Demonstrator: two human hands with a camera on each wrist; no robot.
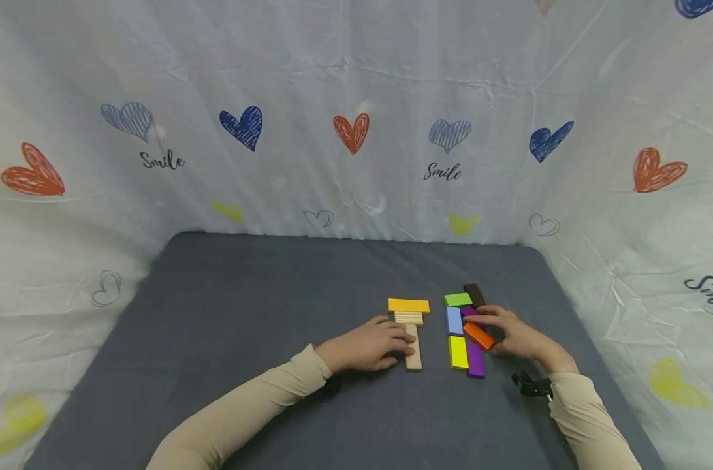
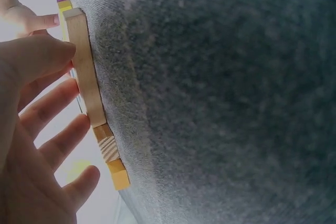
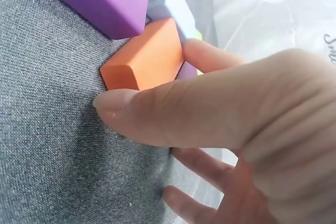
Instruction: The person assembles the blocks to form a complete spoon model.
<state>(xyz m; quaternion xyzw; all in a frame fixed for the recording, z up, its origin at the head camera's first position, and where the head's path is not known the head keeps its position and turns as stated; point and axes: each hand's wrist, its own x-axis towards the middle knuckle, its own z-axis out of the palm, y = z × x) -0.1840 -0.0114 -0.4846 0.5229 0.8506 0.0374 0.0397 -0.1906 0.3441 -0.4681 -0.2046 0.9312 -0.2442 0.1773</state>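
Note:
My left hand (image 1: 371, 344) lies with loosely extended fingers over a plain wooden block (image 1: 414, 356), its fingertips on the block's upper face. Beyond that block are a striped wood-grain block (image 1: 409, 318) and an orange-yellow block (image 1: 409, 305) set crosswise, like a T. At the right, my right hand (image 1: 518, 336) pinches a slanted orange block (image 3: 152, 56) between thumb and index finger. Around it lie a purple block (image 1: 475, 360), a yellow block (image 1: 458, 352), a light blue block (image 1: 454, 321) and a second purple block (image 1: 468, 311), partly hidden.
A green block (image 1: 458, 299) and a dark brown block (image 1: 474, 295) lie at the far end of the right group. Grey cloth covers the table (image 1: 245, 294). A white curtain (image 1: 298, 78) printed with hearts hangs behind and along both sides.

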